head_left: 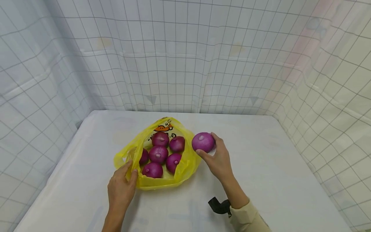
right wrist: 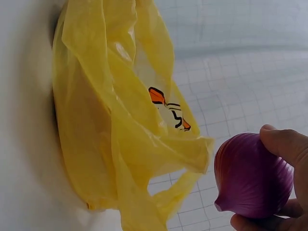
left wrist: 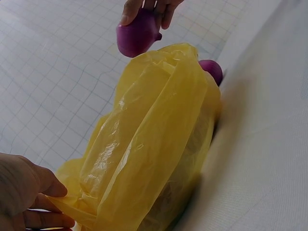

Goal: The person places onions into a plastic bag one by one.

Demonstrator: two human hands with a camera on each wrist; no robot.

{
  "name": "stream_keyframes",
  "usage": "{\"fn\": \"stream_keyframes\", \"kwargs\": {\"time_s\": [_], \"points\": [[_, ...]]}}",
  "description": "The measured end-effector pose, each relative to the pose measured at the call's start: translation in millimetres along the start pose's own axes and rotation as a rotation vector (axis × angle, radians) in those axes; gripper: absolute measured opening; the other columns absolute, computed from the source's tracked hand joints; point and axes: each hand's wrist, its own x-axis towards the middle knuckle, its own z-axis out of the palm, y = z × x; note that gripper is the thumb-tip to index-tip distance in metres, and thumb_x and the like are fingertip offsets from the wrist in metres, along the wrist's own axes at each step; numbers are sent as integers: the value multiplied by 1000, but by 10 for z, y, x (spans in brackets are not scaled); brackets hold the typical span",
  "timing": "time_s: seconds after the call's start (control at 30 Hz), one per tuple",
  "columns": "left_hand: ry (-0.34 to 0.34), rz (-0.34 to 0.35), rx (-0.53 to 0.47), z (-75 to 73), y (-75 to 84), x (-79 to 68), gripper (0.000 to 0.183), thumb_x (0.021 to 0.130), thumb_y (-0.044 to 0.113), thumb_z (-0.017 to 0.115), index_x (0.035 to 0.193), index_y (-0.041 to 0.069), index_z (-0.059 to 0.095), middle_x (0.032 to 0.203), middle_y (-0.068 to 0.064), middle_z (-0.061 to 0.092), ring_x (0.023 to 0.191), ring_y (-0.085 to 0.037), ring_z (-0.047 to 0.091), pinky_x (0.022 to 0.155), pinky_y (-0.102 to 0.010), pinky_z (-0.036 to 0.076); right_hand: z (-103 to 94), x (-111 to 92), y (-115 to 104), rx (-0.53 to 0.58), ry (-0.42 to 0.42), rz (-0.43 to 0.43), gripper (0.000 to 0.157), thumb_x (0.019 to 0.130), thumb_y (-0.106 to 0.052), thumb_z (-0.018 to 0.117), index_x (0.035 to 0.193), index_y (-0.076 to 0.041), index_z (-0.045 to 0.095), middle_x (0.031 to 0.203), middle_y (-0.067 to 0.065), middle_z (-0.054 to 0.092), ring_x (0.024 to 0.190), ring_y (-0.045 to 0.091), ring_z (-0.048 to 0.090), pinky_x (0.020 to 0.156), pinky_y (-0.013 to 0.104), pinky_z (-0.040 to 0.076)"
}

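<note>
A yellow plastic bag lies on the table with its mouth spread, and several red onions sit inside it. My left hand pinches the bag's near left edge between thumb and fingers; the left wrist view shows the thin film gathered at the fingertips. To the right of the mouth, my right hand grips another red onion, thumb on one side and fingers on the other. In the right wrist view this onion is held up beside the bag's handle.
A white cloth covers the table. White grid-patterned curtains hang behind it and on both sides. Printed lettering and an orange cartoon figure show on the bag's far inner wall. A black wrist mount juts from the right sleeve.
</note>
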Motion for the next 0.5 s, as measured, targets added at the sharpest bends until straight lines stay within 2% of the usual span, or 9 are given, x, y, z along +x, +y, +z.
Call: {"fn": "stream_keyframes", "kwargs": {"time_s": [0.3,0.5], "points": [[11,10,-9,7,-1,4,40,88,13,60,126,0,58,125,-22,61,118,-43,54,99,-57,41,119,3,-210,23,-26,-78,80,76,-30,77,142,-8,38,140,13,47,120,29,54,94,45,52],[6,1,-5,12,5,11,40,89,14,60,126,0,58,126,-21,61,118,-42,54,100,-56,41,211,10,-327,25,-53,-110,80,77,-32,77,142,-10,38,140,11,48,122,28,54,95,44,52]]}}
